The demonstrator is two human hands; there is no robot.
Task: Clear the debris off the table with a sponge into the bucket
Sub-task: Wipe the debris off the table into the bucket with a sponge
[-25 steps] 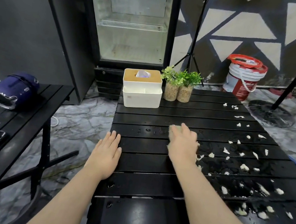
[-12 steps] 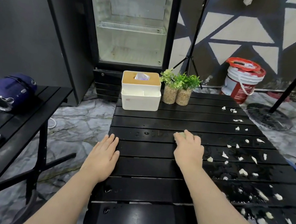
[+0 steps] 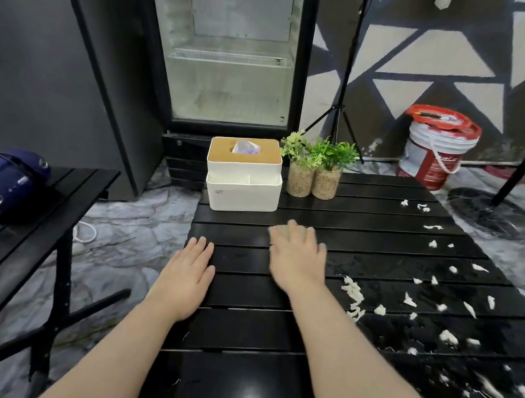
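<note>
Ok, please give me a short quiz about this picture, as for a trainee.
1. True or false: the left hand lies flat on the table.
2. Which hand presses the sponge?
3. Most debris lies on the table's: A) left side, B) right side, C) part under the left hand.
Key: 1 true; 2 the right hand; 3 B.

Open slats at centre of table [image 3: 237, 329] — tissue box [image 3: 244, 176] & 2 plant jars [image 3: 313, 182] along far edge, debris [image 3: 354, 292] over rt side
</note>
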